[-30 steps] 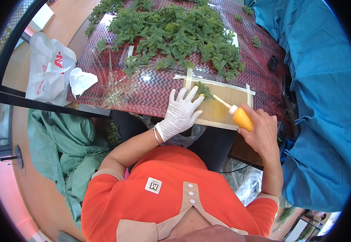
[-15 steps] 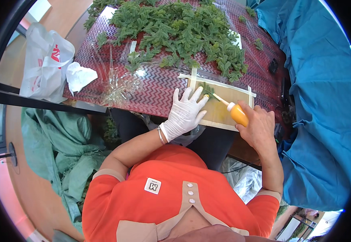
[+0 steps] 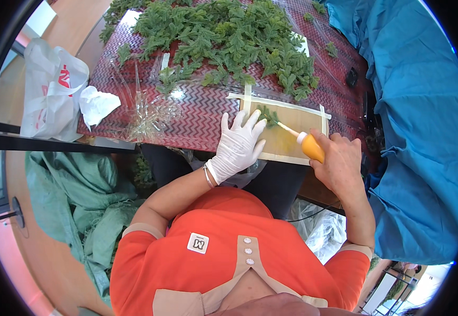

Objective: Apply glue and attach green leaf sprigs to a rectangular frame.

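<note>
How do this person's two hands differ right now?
The left hand wears a white glove; the right hand is bare. The left hand lies flat with fingers spread on the taped-down board, while the right hand is curled around an orange squeeze bottle whose thin nozzle points at a small green sprig. Both are at the same board.

My left hand [image 3: 238, 145] wears a thin white rubber-like glove, matt and lightly creased. My right hand [image 3: 338, 164] is bare on a smooth orange plastic squeeze bottle [image 3: 312, 147]. The board [image 3: 292, 138] looks like matt tan card edged in pale paper tape. The red zigzag table cover [image 3: 202, 110] appears woven beneath glossy clear film [image 3: 152, 113].
</note>
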A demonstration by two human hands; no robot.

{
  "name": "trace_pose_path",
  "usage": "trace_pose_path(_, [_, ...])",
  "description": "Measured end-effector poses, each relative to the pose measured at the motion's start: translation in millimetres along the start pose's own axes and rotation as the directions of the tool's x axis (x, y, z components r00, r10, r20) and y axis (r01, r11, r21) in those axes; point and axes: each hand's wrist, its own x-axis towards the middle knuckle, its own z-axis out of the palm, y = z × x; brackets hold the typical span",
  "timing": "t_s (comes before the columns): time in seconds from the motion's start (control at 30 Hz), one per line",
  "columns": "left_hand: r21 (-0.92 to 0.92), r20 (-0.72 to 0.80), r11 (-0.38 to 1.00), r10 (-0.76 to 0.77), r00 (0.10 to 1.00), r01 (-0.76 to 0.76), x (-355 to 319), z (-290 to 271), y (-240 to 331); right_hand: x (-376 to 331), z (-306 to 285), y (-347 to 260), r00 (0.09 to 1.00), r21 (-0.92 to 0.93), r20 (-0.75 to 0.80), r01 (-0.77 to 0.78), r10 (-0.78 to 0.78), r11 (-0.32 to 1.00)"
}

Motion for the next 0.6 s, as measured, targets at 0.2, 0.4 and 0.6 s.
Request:
trace_pose_path(0.2, [0.018,0.000,1.000,-0.004,1.000,0.004,0.8,-3.2,1.9,-5.6,-0.5,1.3,1.000,-0.023,0.015,-0.018,0.018,1.000])
trace_pose_path(0.4, [0.012,-0.023,1.000,0.023,0.999,-0.022,1.1,-0.8,0.9,-11.1,4.5,7.5,0.999,-0.012,0.012,-0.037,0.037,0.999])
trace_pose_path(0.6, [-0.042,0.012,0.998,-0.048,0.999,0.048,4.0,-10.7,5.5,-25.0,-4.0,13.9,1.000,0.064,-0.004,-0.031,0.031,0.997])
